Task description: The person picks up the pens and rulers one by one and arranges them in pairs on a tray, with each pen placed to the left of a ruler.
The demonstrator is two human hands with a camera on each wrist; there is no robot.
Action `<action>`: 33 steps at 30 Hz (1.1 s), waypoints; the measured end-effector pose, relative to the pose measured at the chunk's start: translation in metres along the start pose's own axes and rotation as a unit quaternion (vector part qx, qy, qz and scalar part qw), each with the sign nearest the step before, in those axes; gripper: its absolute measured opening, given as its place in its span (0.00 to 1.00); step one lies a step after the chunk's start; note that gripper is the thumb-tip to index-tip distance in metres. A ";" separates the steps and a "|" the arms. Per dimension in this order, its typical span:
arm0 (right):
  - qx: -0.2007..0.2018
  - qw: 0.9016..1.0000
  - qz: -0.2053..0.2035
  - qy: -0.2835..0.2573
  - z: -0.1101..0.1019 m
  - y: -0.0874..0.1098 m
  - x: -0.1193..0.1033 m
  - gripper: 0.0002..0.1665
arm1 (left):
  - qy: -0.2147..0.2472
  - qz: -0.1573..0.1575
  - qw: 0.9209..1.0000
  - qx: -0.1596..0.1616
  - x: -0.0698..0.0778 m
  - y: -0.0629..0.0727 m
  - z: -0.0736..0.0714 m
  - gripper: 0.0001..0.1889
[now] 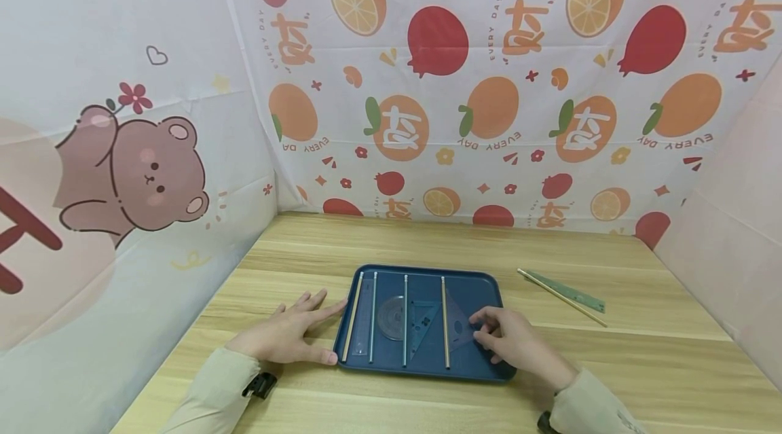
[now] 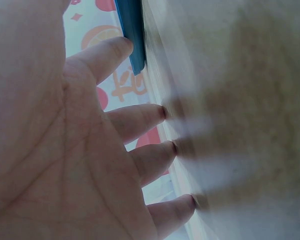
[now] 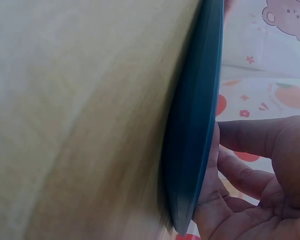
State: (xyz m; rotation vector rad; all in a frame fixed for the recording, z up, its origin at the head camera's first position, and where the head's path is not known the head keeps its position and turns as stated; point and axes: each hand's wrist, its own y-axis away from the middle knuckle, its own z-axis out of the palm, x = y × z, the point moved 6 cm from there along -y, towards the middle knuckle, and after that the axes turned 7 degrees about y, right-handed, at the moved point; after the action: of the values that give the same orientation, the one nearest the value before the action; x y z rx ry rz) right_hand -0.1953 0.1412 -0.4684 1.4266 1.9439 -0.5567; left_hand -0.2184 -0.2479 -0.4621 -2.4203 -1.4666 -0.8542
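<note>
A dark blue tray (image 1: 470, 369) lies on the table, with pencils dividing it into strips. The leftmost pencil (image 1: 353, 315) is wood-coloured, and a clear ruler (image 1: 360, 335) lies just right of it. A round clear protractor (image 1: 388, 318) and a bluish set square (image 1: 421, 332) sit mid-tray. Another clear set square (image 1: 457, 325) lies right of a gold pencil (image 1: 445, 325), partly under my right hand (image 1: 504, 335). That hand's fingers are loosely bent over the tray's right end, fingertips at the set square. My left hand (image 1: 290, 335) spreads beside the tray, index finger and thumb at its left rim.
Beyond the tray to the right, a green ruler (image 1: 580, 296) and a pale pencil (image 1: 565, 299) lie crossed on the wooden table (image 1: 635, 366). Patterned cloth (image 1: 427, 121) hangs along the back and both sides.
</note>
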 end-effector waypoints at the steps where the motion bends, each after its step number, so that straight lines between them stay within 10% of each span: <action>1: 0.000 1.000 0.000 -0.002 0.000 0.000 0.000 0.14 | 0.000 0.000 1.000 0.000 0.000 0.000 0.000 0.54; 20: 0.058 0.998 0.023 0.008 -0.022 0.002 0.014 0.17 | -0.001 0.003 1.000 -0.005 0.001 0.000 0.001 0.54; 33: 0.120 0.984 -0.001 0.130 -0.065 0.003 0.018 0.19 | -0.003 0.006 1.000 -0.002 0.000 -0.001 0.000 0.54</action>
State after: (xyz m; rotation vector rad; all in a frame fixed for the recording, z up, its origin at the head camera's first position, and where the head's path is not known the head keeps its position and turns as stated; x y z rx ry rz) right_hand -0.2124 0.1978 -0.4362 1.7199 2.1385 -0.6506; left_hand -0.2190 -0.2474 -0.4620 -2.4329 -1.4532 -0.8489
